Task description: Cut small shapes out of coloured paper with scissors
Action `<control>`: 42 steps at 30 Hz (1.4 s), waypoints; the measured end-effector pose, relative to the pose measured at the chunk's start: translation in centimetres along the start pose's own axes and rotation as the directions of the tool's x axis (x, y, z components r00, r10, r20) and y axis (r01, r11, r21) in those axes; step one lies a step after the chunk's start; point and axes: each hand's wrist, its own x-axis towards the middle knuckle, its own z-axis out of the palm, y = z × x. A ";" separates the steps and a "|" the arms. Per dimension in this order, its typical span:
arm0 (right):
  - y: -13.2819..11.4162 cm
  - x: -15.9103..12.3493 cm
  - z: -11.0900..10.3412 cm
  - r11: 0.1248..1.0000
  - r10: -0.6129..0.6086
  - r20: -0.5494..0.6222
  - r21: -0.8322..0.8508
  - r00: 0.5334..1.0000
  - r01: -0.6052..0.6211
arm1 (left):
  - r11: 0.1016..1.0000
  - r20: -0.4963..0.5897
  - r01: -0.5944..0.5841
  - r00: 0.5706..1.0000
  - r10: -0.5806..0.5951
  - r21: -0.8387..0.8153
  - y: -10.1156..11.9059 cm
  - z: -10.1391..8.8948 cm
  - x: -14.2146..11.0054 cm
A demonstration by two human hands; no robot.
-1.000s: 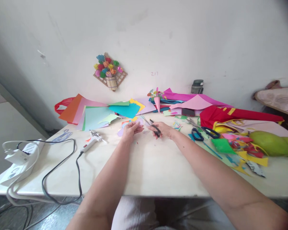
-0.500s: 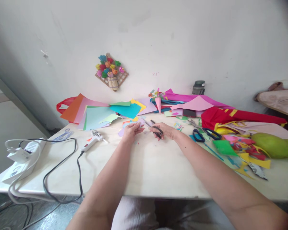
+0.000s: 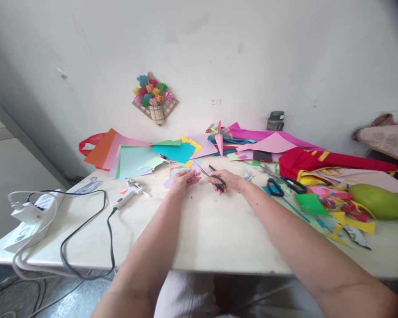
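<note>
The right hand is closed round the black handles of a pair of scissors, above the middle of the table; the blades point forward and toward the left hand; that hand is narrow, thumb and fingers drawn together, though whether they pinch a small bit of paper I cannot tell.

The tips lie just beside the left fingers, so a cut made without a clear view of them could nick the skin; a piece of paper held there would be tiny, and a loose pinch could let it twist or drop among the paper scraps, where it would be hard to find.

Purple paper lies beside the left hand; a careless sweep could push it about. The glue gun rests to the left, its black cord looping over the front edge near the left forearm; a snag there could drag it; if it is hot, which I cannot tell, a touch could burn. The blue-handled scissors lie to the right.
</note>
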 end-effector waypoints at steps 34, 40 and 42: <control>0.9 0.9 0.0 0.993 -0.014 -0.131 0.112 0.991 0.029 | 0.998 -0.035 -0.007 0.999 0.005 -0.061 -0.5 -0.7 0.6; 0.8 0.7 0.1 0.992 -0.005 -0.152 0.123 0.988 0.024 | 0.998 -0.036 -0.002 0.999 -0.001 -0.067 -0.4 -0.6 0.6; 0.8 0.7 0.1 0.993 -0.003 -0.152 0.117 0.988 0.021 | 0.998 -0.039 -0.005 0.999 0.002 -0.066 -0.4 -0.6 0.5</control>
